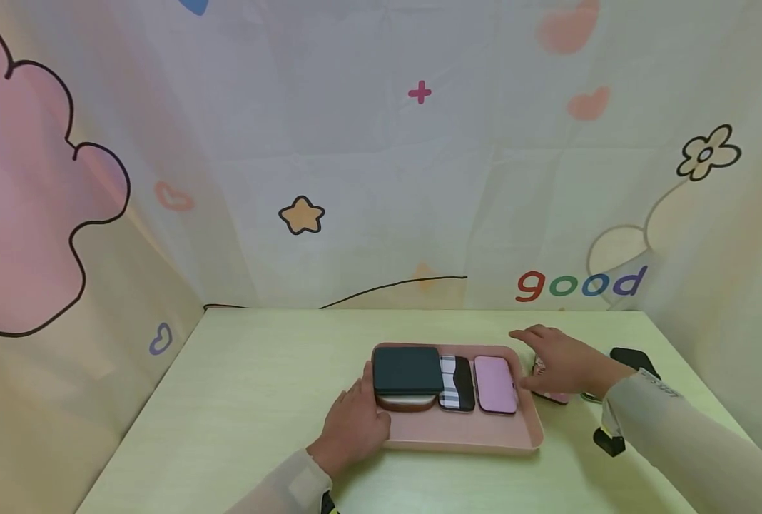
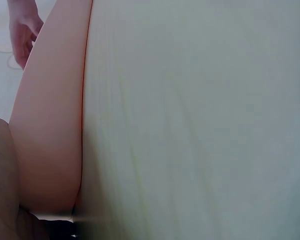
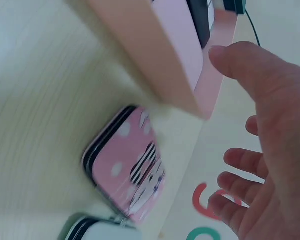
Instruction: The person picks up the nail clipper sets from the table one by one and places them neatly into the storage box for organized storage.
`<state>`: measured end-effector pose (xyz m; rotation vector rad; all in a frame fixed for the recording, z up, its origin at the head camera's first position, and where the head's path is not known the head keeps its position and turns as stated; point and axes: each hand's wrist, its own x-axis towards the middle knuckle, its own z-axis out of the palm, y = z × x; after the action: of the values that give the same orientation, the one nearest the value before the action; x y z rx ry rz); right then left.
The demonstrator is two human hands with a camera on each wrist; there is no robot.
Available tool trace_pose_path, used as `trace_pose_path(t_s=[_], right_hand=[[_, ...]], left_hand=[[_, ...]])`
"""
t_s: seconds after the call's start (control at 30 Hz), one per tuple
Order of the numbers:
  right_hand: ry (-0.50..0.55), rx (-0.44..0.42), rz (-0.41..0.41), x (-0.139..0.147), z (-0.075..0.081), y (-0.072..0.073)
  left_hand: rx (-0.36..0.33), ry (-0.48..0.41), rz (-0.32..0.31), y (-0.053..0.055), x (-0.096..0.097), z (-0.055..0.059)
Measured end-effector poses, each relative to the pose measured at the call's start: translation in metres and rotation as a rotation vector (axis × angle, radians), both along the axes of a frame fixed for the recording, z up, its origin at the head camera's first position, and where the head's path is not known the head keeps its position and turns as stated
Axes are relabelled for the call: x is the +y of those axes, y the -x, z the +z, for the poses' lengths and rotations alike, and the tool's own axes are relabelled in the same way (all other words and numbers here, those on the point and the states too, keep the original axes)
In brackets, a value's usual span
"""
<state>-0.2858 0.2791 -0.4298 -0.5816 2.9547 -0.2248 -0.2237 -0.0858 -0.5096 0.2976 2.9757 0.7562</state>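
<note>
A pink tray (image 1: 458, 432) lies on the table. My left hand (image 1: 355, 425) holds its left wall, thumb at the rim and fingers along the side; in the left wrist view the tray wall (image 2: 52, 110) runs beside it. Inside, a dark green case (image 1: 407, 370) lies on a brown-edged item (image 1: 407, 407). Right of them are a flat plaid-and-black item (image 1: 456, 384) and a lilac rectangular case (image 1: 495, 384). My right hand (image 1: 570, 363), fingers apart and holding nothing, hovers beyond the tray's right wall. Near it on the table lies a pink zippered case (image 3: 122, 167) with a cartoon print.
A pale zippered case (image 3: 105, 232) lies beside the pink one, partly out of frame. Farther right, a black item (image 1: 634, 359) lies on the table, partly behind my right sleeve. A printed curtain (image 1: 368, 157) hangs behind the table.
</note>
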Motion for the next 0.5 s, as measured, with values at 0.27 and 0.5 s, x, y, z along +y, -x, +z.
trace_pose_path(t_s=[0.27, 0.5], right_hand=[[-0.003, -0.057, -0.03, 0.025, 0.004, 0.001], [-0.026, -0.117, -0.058, 0.039, -0.002, -0.002]], left_hand=[[0.0, -0.012, -0.007, 0.002, 0.0, 0.0], [-0.005, -0.019, -0.009, 0.001, 0.001, 0.001]])
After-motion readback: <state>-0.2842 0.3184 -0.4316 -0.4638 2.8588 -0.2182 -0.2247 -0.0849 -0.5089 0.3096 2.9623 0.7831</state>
